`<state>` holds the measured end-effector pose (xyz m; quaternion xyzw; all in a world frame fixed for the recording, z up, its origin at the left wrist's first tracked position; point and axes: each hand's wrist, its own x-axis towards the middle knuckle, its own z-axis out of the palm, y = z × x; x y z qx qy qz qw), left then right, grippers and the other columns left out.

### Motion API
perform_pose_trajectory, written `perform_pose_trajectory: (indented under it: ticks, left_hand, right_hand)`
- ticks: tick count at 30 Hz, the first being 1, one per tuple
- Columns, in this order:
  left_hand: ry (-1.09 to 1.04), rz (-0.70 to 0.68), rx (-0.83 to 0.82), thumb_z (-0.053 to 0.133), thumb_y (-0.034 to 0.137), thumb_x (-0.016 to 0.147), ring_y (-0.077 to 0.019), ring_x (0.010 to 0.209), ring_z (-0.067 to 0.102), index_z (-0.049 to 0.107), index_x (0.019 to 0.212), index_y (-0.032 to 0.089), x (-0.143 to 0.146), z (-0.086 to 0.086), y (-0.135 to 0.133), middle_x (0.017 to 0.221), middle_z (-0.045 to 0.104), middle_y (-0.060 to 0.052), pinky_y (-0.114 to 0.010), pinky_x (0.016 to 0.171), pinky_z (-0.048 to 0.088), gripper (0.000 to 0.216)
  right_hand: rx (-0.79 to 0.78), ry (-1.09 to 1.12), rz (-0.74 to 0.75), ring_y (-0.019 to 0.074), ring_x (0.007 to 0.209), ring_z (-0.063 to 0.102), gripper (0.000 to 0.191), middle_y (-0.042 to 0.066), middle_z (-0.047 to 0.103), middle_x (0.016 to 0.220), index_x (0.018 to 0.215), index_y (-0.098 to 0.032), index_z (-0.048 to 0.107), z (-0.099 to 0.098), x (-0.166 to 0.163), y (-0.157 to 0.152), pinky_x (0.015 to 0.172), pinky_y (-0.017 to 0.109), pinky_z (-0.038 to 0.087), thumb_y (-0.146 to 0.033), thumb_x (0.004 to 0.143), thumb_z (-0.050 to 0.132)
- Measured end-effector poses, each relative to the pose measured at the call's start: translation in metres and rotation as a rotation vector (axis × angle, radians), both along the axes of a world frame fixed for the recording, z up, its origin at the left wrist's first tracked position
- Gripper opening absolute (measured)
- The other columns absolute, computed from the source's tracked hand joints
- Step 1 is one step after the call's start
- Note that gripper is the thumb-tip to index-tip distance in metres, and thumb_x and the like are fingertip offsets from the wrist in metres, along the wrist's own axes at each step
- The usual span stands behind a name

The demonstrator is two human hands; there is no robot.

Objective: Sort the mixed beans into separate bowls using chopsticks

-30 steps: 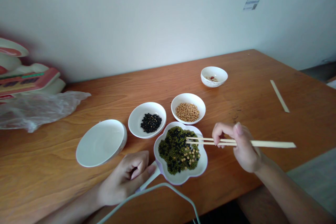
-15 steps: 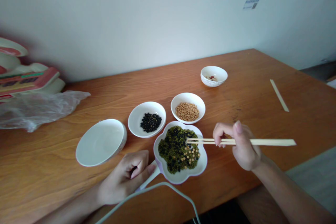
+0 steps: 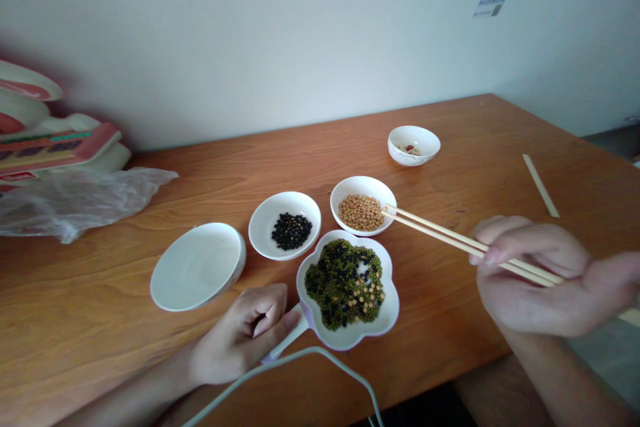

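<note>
My left hand [image 3: 239,337] is curled around the handle of a flower-shaped white dish [image 3: 387,320] filled with mixed green, black and yellow beans. My right hand [image 3: 540,280], palm turned up, grips a pair of wooden chopsticks [image 3: 440,233]. Their tips reach the near right rim of the small white bowl of yellow soybeans [image 3: 363,212]. Left of that bowl stands a white bowl of black beans [image 3: 285,225]. An empty white bowl [image 3: 197,265] sits further left.
A small white bowl [image 3: 414,145] with a few red bits stands at the back. A paper chopstick sleeve [image 3: 540,184] lies at the right. A crumpled clear plastic bag [image 3: 75,199] and stacked packages [image 3: 45,140] are at the far left. A pale cable [image 3: 300,363] loops along the near table edge.
My right hand has swung right and turned palm up, carrying the chopstick tips from over the mixed-bean dish to the rim of the soybean bowl. My left hand has stayed on the handle.
</note>
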<state>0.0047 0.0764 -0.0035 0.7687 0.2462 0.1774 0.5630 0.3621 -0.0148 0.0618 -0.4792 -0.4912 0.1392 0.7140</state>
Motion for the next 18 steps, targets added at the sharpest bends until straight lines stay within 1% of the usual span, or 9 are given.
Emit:
perform_pose_trajectory:
  ticks: [3,6,8,11,15,18]
  left_hand:
    - [-0.016,-0.005,-0.002,0.053,0.017,0.105,-0.0103,0.061,0.037,0.029,0.071,0.021,0.0,0.0,0.0,0.069,0.042,0.003,-0.024,0.057,0.033,0.041]
    - [-0.021,-0.006,-0.003,0.053,0.016,0.104,-0.01,0.061,0.037,0.03,0.072,0.021,-0.001,-0.001,0.0,0.07,0.043,0.003,-0.024,0.057,0.033,0.04]
    - [-0.016,-0.007,-0.009,0.053,0.016,0.104,-0.0098,0.061,0.037,0.03,0.071,0.021,-0.001,-0.001,0.0,0.07,0.043,0.003,-0.024,0.057,0.033,0.04]
    - [-0.007,-0.01,-0.015,0.053,0.016,0.104,-0.0099,0.061,0.037,0.03,0.072,0.021,-0.001,-0.001,0.0,0.07,0.044,0.003,-0.024,0.057,0.033,0.04]
    - [0.004,-0.004,-0.018,0.053,0.018,0.104,-0.0099,0.06,0.037,0.03,0.071,0.021,-0.001,0.0,-0.001,0.07,0.044,0.003,-0.025,0.056,0.032,0.04]
    - [0.006,-0.002,-0.02,0.053,0.017,0.104,-0.0098,0.06,0.038,0.031,0.071,0.021,-0.001,0.002,-0.001,0.07,0.044,0.003,-0.024,0.055,0.033,0.04]
  right_hand:
    - [-0.102,0.053,0.019,0.0263,0.069,0.057,0.068,0.008,0.059,0.064,0.07,-0.028,0.074,-0.002,-0.003,0.006,0.068,0.043,0.042,-0.067,0.103,0.029]
    - [-0.167,0.041,0.09,0.0258,0.068,0.054,0.069,0.008,0.059,0.065,0.071,-0.029,0.075,-0.004,-0.004,0.005,0.065,0.041,0.04,-0.066,0.103,0.027]
    - [-0.2,-0.026,0.153,0.0242,0.065,0.053,0.071,0.007,0.059,0.064,0.068,-0.028,0.073,-0.004,-0.004,-0.001,0.063,0.04,0.038,-0.067,0.103,0.025]
    - [-0.284,-0.185,0.253,0.0207,0.059,0.051,0.072,0.005,0.059,0.061,0.067,-0.025,0.068,-0.005,-0.004,-0.008,0.057,0.038,0.034,-0.066,0.104,0.021]
    - [-0.365,-0.363,0.311,0.0176,0.059,0.051,0.059,0.004,0.059,0.067,0.074,-0.023,0.064,-0.01,-0.01,-0.006,0.058,0.035,0.034,-0.052,0.109,0.026]
    - [-0.395,-0.39,0.343,0.0163,0.059,0.05,0.054,0.003,0.058,0.067,0.076,-0.022,0.063,-0.012,-0.013,-0.004,0.06,0.035,0.035,-0.044,0.11,0.027]
